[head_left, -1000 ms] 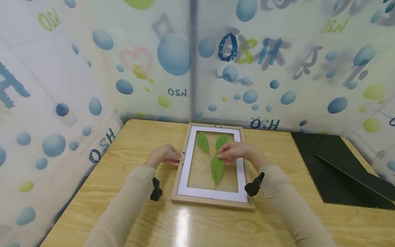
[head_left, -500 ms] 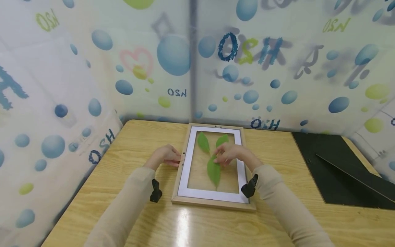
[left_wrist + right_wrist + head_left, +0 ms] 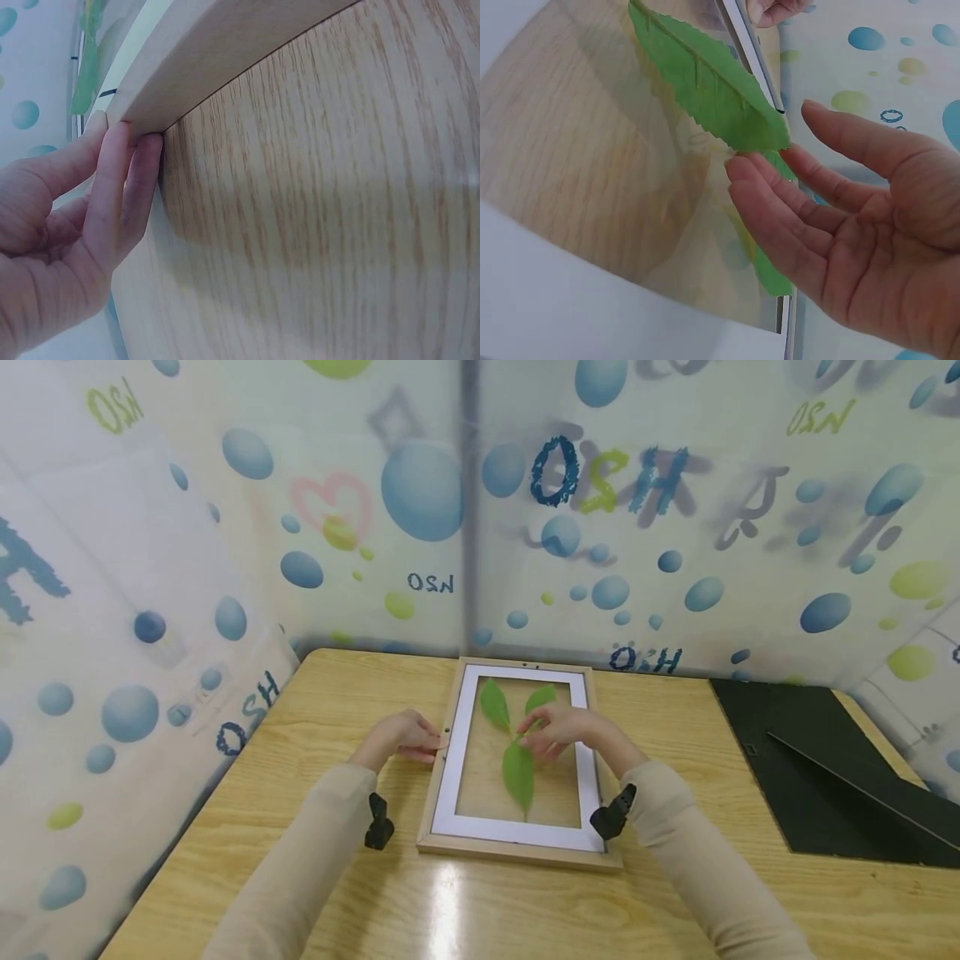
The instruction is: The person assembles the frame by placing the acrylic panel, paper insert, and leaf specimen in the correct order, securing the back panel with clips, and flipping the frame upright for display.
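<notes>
A light wooden picture frame point(image 3: 517, 857) with a white mat border point(image 3: 517, 831) and a see-through pane lies on the table. My left hand point(image 3: 405, 737) holds its left edge, with the thumb on top and fingers against the outer side point(image 3: 105, 195). Three green leaves lie on the pane: an upper left leaf point(image 3: 494, 703), an upper right leaf point(image 3: 542, 696) partly behind my right hand, and a lower leaf point(image 3: 518, 777). My right hand point(image 3: 558, 731) is over the pane, thumb spread from the fingers, fingertips right at the lower leaf's upper end point(image 3: 705, 79).
A black backing board point(image 3: 780, 777) with its stand flap point(image 3: 877, 793) raised lies on the right of the wooden table point(image 3: 360, 893). A printed curtain point(image 3: 337, 610) surrounds the table's back and left sides.
The lower leaf has shifted slightly left, its top closer to the upper left leaf. My right hand has moved left with it and let go of its pinch. The left hand stays put.
</notes>
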A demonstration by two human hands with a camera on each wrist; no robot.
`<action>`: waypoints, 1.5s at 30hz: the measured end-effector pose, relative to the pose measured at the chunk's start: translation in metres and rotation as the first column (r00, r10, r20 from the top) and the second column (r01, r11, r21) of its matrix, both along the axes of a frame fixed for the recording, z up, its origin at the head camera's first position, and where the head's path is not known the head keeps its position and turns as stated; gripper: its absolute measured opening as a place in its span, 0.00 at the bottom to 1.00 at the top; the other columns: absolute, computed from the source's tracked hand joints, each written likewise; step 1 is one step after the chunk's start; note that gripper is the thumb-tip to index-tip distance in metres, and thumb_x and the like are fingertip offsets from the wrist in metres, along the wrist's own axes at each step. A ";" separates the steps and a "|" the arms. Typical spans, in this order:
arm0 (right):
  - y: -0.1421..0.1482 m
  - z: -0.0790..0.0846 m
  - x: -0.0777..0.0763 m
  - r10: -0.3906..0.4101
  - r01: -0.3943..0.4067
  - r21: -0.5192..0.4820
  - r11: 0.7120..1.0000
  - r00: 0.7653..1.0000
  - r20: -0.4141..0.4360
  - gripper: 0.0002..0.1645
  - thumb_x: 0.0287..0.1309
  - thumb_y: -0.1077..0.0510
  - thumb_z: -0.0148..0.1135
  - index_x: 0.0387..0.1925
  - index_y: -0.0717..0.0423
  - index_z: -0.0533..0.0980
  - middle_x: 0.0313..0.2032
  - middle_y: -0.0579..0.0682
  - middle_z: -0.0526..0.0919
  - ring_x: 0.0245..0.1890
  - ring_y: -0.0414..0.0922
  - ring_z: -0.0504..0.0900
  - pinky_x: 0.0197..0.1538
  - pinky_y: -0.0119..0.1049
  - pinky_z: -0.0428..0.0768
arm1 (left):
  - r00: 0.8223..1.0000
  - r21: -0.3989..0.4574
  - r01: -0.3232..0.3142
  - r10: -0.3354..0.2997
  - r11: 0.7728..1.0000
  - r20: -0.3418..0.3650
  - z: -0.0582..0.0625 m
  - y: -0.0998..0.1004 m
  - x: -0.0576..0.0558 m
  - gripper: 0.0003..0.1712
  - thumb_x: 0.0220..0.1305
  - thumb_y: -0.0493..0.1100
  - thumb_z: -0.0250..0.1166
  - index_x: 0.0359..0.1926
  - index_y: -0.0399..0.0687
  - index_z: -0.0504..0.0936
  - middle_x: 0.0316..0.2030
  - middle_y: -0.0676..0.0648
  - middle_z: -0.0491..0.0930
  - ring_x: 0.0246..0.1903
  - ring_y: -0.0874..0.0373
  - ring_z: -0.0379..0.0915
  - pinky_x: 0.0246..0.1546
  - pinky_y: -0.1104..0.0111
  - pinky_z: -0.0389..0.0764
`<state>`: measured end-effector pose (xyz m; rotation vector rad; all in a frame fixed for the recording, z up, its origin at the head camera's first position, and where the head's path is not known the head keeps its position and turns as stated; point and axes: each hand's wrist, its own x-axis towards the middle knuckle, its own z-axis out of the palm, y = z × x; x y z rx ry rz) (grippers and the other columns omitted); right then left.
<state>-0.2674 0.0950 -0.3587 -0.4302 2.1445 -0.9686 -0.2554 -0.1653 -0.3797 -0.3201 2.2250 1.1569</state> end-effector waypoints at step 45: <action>0.014 -0.014 0.028 0.381 -0.383 0.047 0.923 0.888 -0.255 0.19 0.59 0.55 0.57 0.49 0.59 0.76 0.34 0.49 0.79 0.29 0.36 0.69 0.31 0.26 0.70 | 1.000 0.009 0.013 -0.013 1.000 0.010 -0.004 -0.002 -0.002 0.17 0.60 0.39 0.62 0.46 0.33 0.74 0.29 0.48 0.73 0.22 0.66 0.73 0.29 0.77 0.82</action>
